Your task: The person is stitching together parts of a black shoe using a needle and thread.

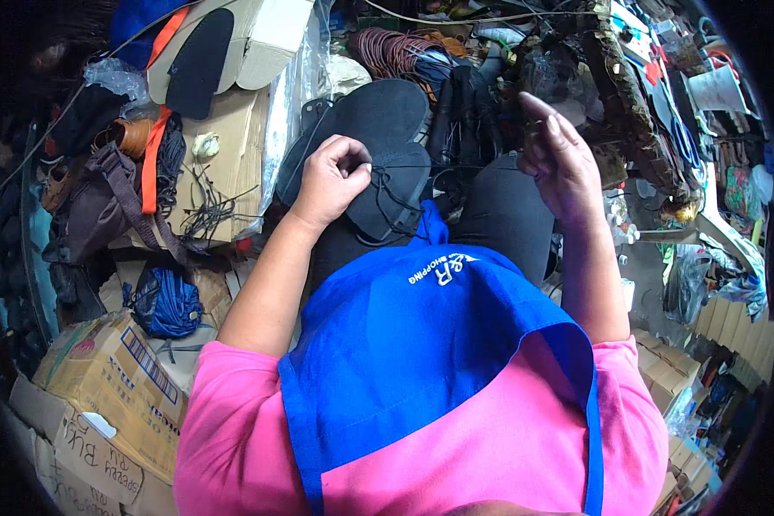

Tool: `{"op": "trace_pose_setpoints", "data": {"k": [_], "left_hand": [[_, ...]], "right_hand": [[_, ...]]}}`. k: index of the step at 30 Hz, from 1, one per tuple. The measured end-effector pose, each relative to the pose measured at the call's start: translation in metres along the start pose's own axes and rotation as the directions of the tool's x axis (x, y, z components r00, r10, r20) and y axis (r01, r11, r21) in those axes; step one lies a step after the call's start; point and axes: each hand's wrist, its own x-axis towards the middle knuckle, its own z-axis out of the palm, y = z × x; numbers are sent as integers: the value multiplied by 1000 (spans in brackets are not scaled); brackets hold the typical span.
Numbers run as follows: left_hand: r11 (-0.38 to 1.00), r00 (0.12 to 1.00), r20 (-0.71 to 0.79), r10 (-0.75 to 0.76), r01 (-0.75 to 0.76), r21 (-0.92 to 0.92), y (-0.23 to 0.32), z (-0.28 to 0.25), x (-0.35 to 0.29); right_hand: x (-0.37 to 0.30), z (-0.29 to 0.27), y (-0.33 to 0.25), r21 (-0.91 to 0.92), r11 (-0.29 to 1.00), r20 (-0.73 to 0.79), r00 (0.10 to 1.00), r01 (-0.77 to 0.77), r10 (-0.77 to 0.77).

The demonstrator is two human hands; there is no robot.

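Where the apron (pixel 421 335) spreads: blue cloth covers chest and lap, probably to shield the pink shirt (pixel 241 430) from dirt.
Box (pixel 116 387): stands at lower left, beside the person, seemingly set there to leave the lap free.
Cardboard (pixel 236 146): lies upper left, past the left forearm; a black cutout (pixel 201 69) rests on its upper part, perhaps to lie flat and within reach.
Knees (pixel 509 193): bent in dark trousers, seemingly serving as a bench.
Soles: the front sole (pixel 413 185) lies over the left leg and overlaps the rear sole (pixel 374 107); this likely puts the upper one close under the fingers.
Left hand (pixel 334 179): at the front sole's left edge, thumb and forefinger closed in a ring, apparently pinching the cord for fine control.
Right hand (pixel 563 159): raised well apart from the soles, forefinger extended, others curled; whether it grips anything, I cannot tell.
Cord (pixel 400 166): thin and dark, crossing the front sole from the left fingertips, with loose loops below, perhaps slack left for working.
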Motion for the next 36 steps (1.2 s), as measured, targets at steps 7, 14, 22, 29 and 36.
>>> {"op": "trace_pose_setpoints", "data": {"k": [7, 14, 22, 29, 36], "left_hand": [[986, 997, 31, 72, -76, 148, 5, 1, -1], [988, 997, 16, 76, -77, 137, 2, 2, -2], [988, 995, -11, 99, -96, 125, 4, 4, -3], [988, 994, -61, 93, -85, 128, 4, 7, -6], [986, 992, -80, 102, -90, 142, 2, 8, -6]], "right_hand": [[2, -6, 11, 67, 994, -51, 994, -88, 92], [3, -4, 23, -408, 902, -86, 989, -144, 119], [21, 36, 58, -675, 738, 86, 994, 10, 66], [24, 62, 85, -722, 682, 263, 957, 111, 122], [23, 67, 94, -740, 668, 218, 967, 76, 131]]}}
